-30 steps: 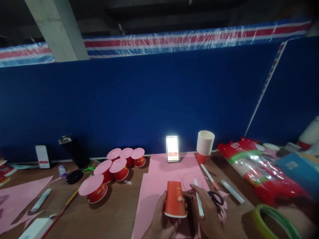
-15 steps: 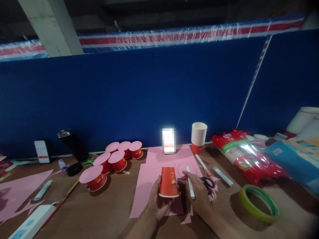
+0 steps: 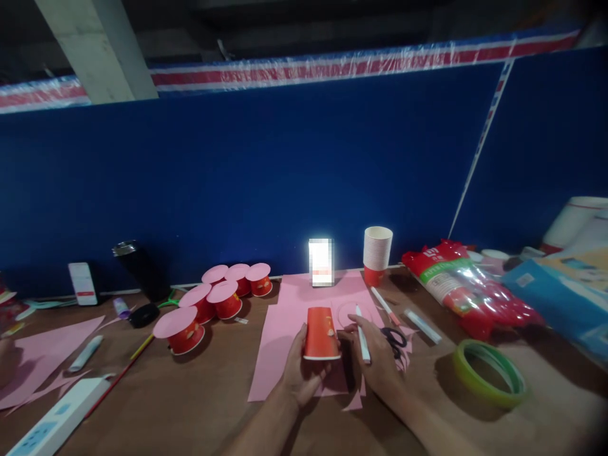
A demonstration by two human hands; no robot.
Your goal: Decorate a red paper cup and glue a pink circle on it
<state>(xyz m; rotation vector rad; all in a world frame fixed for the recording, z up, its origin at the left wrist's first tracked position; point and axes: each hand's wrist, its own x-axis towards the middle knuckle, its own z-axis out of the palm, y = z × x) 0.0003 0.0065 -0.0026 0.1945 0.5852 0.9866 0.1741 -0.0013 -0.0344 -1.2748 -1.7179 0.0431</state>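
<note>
My left hand [image 3: 304,370] is wrapped around a red paper cup [image 3: 322,335], held upside down with its white rim toward me. A white marker [image 3: 363,334] is gripped in my right hand [image 3: 377,358], its tip pointing away from me, right beside the cup. Beneath both lie overlapping sheets of pink paper [image 3: 273,354], with a drawn circle partly visible near the marker tip. Black-handled scissors [image 3: 395,342] rest just right of my right hand, their blades hidden. Another white and red marker [image 3: 386,306] lies on the paper's right edge.
Several red cups topped with pink discs [image 3: 223,297] stand at left. Behind the paper are a bright phone [image 3: 322,263] and stacked cups [image 3: 377,253]. At right: a red plastic package [image 3: 470,285] and a tape roll [image 3: 491,373]. At left: a power strip [image 3: 61,415] and another person's hand [image 3: 7,361].
The view has tilted slightly, so the table things sit higher in the picture. Another person's hand has come into view at the left edge. Both my hands keep their holds.
</note>
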